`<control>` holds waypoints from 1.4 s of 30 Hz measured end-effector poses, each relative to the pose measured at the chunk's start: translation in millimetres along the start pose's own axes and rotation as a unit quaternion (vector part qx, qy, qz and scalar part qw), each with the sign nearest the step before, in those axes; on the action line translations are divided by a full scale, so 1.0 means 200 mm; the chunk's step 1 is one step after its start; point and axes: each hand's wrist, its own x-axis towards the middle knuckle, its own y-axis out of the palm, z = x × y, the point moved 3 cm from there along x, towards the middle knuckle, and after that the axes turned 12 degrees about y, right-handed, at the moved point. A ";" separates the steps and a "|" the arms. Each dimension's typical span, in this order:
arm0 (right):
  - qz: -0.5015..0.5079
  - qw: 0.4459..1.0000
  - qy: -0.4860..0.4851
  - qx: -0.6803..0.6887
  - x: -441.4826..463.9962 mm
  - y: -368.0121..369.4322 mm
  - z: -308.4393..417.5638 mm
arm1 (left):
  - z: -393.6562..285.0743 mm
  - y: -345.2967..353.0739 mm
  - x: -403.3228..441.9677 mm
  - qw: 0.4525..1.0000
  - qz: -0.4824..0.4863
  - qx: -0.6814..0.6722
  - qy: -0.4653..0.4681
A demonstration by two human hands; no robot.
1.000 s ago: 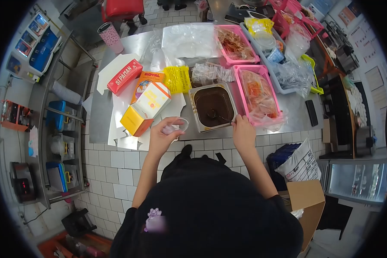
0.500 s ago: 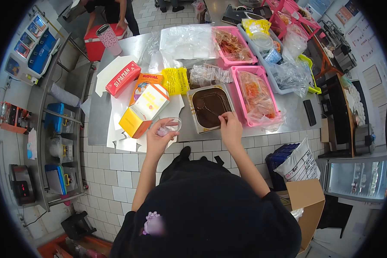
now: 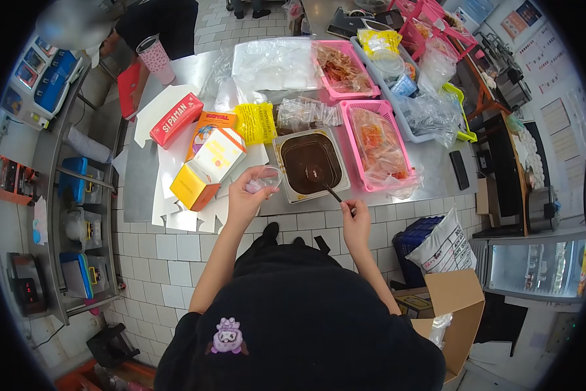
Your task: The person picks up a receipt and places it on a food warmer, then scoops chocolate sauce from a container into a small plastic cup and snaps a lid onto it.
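From where I stand, the person's left hand (image 3: 245, 197) has its fingers curled around a small clear plastic cup (image 3: 269, 177), held just beside the near left corner of a square metal container (image 3: 309, 195); I can't tell whether the two touch. The container sits at the near edge of the shiny metal tabletop (image 3: 431, 155), filled with glossy dark brown sauce (image 3: 301, 159). The right hand (image 3: 356, 223) pinches the thin dark handle (image 3: 333, 193) of a utensil whose far end dips into that sauce. A bright pink plastic basket (image 3: 353, 146) of bagged orange food stands right of the container, and a yellow-and-white carton (image 3: 220, 155) lies to its left.
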 end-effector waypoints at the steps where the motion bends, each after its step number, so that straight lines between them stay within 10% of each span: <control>1: 0.003 1.000 0.005 0.006 0.00 0.00 -0.01 | 0.00 0.01 0.01 1.000 0.002 -0.002 0.001; 19: -0.037 0.987 -0.152 0.024 -0.03 -0.37 0.77 | 0.08 0.25 0.24 0.996 0.032 -0.076 -0.013; 42: -0.194 0.894 -0.387 -0.119 -0.02 -0.27 0.68 | -0.03 0.24 0.23 0.998 0.029 -0.050 -0.006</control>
